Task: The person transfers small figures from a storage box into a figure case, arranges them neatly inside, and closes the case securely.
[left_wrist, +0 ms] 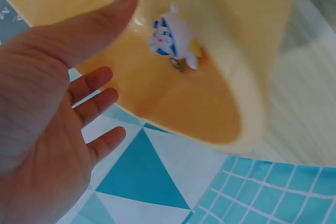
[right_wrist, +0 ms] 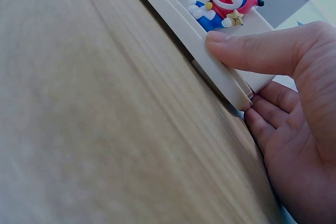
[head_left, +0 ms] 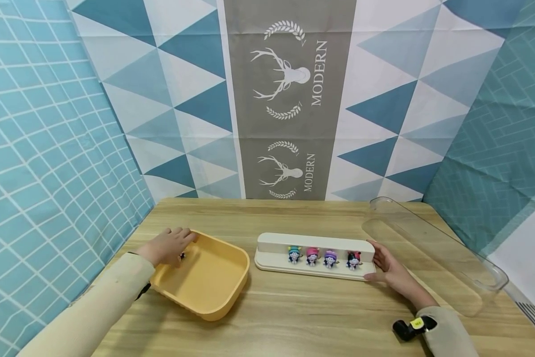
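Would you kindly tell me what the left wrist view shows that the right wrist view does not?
Only the left wrist view: the left hand, the yellow bin, the figurine inside it, blue grid cloth. Only the right wrist view: the right hand gripping the white stand, a red-hatted figurine on it. Both: wooden table and patterned backdrop.

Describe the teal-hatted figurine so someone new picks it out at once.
On the wooden table, the right hand grips a long white stand. Four figurines sit in a row on it; the teal-hatted figurine is at the end nearest the yellow bin. Only its hat is teal; the others' are pink, purple and black-and-red.
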Tool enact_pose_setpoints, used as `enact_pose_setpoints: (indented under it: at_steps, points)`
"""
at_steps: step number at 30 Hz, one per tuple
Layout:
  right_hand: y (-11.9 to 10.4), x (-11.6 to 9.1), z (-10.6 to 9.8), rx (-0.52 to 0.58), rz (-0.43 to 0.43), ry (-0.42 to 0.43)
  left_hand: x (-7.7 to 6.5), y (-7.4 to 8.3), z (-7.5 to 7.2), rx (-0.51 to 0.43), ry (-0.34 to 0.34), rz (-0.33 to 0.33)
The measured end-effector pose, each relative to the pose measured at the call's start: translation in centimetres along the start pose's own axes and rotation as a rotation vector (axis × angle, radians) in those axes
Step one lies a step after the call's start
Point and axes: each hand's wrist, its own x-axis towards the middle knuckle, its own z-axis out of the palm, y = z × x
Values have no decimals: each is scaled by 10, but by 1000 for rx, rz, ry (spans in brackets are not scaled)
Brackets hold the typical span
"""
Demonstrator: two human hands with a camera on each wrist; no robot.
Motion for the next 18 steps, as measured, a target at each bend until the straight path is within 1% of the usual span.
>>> enact_pose_setpoints:
  at_steps: [2,3,6,9,11,14,18]
  points:
    - [0,0,0,-2,-5,0,-3,0,0,54,-23,19]
    - [0,0,0,-4,-6,1,-5,-1,2,87,-20,34]
    - [1,-1,0,1,-1,1,-7,-3,8,196,7,80]
    - [2,-1,0,7,8,0,-7,-5,15,266,34,121]
    - [3,-1,0,13,12,-3,-7,-6,19,293,41,133]
    - [3,0,-1,16,17,-4,-4,-7,23,308,58,144]
    - [3,0,-1,18,16,-3,1,-9,29,297,89,151]
